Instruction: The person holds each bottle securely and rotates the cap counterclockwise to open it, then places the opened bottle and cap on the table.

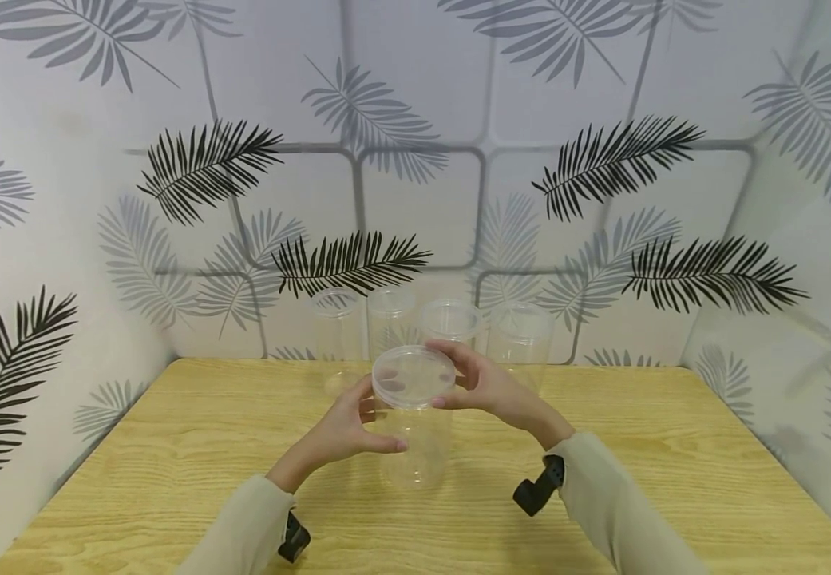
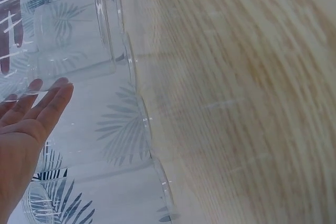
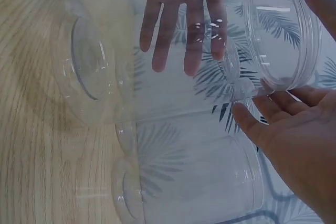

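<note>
A clear plastic jar [image 1: 418, 451] stands upright at the middle of the table, with a round translucent lid [image 1: 413, 375] on top. My left hand [image 1: 339, 431] holds the jar's body from the left, thumb in front and fingers behind. At the lid's right side, my right hand [image 1: 490, 391] grips the rim between thumb and fingers. In the right wrist view, the left hand [image 3: 181, 24] shows through the jar's clear wall, its fingers spread. Whether the jar's base touches the table cannot be told.
Several similar clear jars with lids, among them a right-hand jar [image 1: 521, 343] and a left-hand jar [image 1: 336, 339], line the back of the wooden table [image 1: 192, 463]. Behind them rises a leaf-patterned wall [image 1: 415, 208]. Black bands with small devices [image 1: 539, 485] sit on both wrists.
</note>
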Tool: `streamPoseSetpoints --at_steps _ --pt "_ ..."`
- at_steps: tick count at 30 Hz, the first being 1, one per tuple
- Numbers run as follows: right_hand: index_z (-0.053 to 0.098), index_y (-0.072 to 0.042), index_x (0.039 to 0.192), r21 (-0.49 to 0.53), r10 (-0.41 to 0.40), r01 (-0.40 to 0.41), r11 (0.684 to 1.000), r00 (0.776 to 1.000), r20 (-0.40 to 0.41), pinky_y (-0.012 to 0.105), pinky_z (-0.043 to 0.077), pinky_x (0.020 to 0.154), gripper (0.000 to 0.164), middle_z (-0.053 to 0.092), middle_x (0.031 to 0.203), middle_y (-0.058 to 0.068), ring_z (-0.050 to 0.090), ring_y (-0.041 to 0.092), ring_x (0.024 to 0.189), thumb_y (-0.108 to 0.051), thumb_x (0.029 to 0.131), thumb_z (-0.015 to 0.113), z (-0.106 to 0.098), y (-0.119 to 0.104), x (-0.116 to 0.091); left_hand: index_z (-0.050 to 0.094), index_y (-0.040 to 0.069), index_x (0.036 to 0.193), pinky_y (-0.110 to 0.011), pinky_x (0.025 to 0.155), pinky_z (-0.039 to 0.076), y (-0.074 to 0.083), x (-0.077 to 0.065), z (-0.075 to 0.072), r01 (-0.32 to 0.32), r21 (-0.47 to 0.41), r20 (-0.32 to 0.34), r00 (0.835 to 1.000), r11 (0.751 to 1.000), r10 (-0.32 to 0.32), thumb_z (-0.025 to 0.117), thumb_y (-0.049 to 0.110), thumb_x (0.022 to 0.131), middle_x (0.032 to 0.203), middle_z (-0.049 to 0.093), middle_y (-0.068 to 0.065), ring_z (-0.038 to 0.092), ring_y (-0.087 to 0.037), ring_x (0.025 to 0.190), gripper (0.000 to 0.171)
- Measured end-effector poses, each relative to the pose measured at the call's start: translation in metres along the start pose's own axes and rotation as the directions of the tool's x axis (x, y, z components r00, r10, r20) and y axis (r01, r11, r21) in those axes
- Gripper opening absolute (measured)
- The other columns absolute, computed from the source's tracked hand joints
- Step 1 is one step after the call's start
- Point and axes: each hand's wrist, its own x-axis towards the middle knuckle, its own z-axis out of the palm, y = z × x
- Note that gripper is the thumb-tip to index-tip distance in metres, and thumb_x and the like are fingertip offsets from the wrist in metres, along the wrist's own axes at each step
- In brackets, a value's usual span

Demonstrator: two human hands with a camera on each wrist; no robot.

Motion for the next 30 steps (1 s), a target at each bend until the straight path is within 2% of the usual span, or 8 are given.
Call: streamPoseSetpoints --at_steps 6,10,12,15,18,21,23,30 --pt "0.021 -0.017 0.145 0.064 -0.014 0.010 0.998 0.998 0.066 0.036 0.049 0.088 0.080 0.032 0.142 0.012 0.043 0.030 0.121 -0.019 0.081 0.070 -0.005 0.003 0.001 0.028 0.025 0.141 -0.053 0.097 0.041 0.000 0.001 0.000 -0.003 0.007 -0.001 1.000 1.000 0.003 0.082 0.015 0.066 0.136 0.042 -0.008 0.052 -0.032 0.116 0.092" --pt "0.020 -0.022 0.144 0.064 -0.027 0.024 0.998 0.998 0.056 0.040 0.047 0.092 0.079 0.028 0.145 0.006 0.037 0.032 0.129 -0.019 0.082 0.069 -0.004 0.004 -0.001 0.029 0.023 0.140 -0.052 0.097 0.041 0.000 0.000 -0.001 0.004 0.011 -0.016 1.000 1.000 -0.004 0.082 0.015 0.066 0.135 0.042 -0.008 0.052 -0.032 0.116 0.091" --pt "0.020 -0.022 0.144 0.039 -0.041 0.040 0.998 0.999 0.023 0.043 0.044 0.096 0.080 0.026 0.147 0.004 0.033 0.031 0.132 -0.019 0.082 0.069 -0.002 0.004 -0.002 0.030 0.022 0.140 -0.050 0.097 0.042 0.000 -0.001 -0.001 0.013 0.021 -0.032 0.999 1.000 -0.012 0.082 0.016 0.066 0.135 0.043 -0.008 0.052 -0.032 0.116 0.091" --pt "0.022 -0.018 0.144 -0.036 -0.065 0.062 0.997 0.995 -0.078 0.046 0.036 0.104 0.083 0.025 0.148 0.004 0.028 0.027 0.136 -0.020 0.078 0.073 0.004 0.003 -0.005 0.030 0.023 0.140 -0.050 0.098 0.042 -0.001 -0.001 -0.002 0.029 0.021 -0.048 0.998 0.999 -0.028 0.082 0.016 0.066 0.135 0.043 -0.008 0.052 -0.032 0.117 0.090" --pt "0.024 -0.013 0.143 -0.106 -0.077 0.057 0.993 0.978 -0.195 0.047 0.028 0.109 0.085 0.028 0.147 0.006 0.026 0.024 0.137 -0.021 0.076 0.075 0.013 0.001 -0.007 0.029 0.021 0.141 -0.053 0.098 0.040 0.004 -0.003 -0.003 0.037 0.013 -0.053 0.998 0.999 -0.036 0.082 0.014 0.067 0.136 0.042 -0.012 0.051 -0.033 0.117 0.091" --pt "0.026 -0.013 0.142 -0.130 -0.060 0.025 0.991 0.958 -0.279 0.047 0.030 0.108 0.085 0.030 0.146 0.007 0.026 0.026 0.136 -0.021 0.074 0.076 0.021 0.000 -0.007 0.029 0.019 0.141 -0.054 0.099 0.039 0.004 -0.003 -0.003 0.040 0.008 -0.059 0.998 0.999 -0.039 0.082 0.014 0.067 0.137 0.041 -0.014 0.051 -0.034 0.117 0.091" --pt "0.027 -0.013 0.141 -0.135 -0.051 0.008 0.991 0.947 -0.318 0.048 0.032 0.107 0.085 0.030 0.146 0.008 0.028 0.027 0.135 -0.021 0.073 0.077 0.026 0.000 -0.006 0.028 0.016 0.141 -0.053 0.098 0.039 0.004 -0.003 -0.002 0.032 0.015 -0.062 0.998 0.999 -0.031 0.081 0.015 0.067 0.137 0.040 -0.016 0.051 -0.034 0.117 0.091" --pt "0.029 -0.008 0.140 -0.191 -0.057 -0.017 0.981 0.925 -0.376 0.047 0.033 0.106 0.086 0.036 0.142 0.011 0.033 0.027 0.132 -0.019 0.071 0.079 0.035 0.003 -0.001 0.028 0.024 0.141 -0.053 0.098 0.040 -0.002 -0.001 -0.001 0.028 0.018 -0.077 0.997 0.999 -0.027 0.082 0.018 0.066 0.136 0.043 -0.007 0.052 -0.032 0.117 0.093"
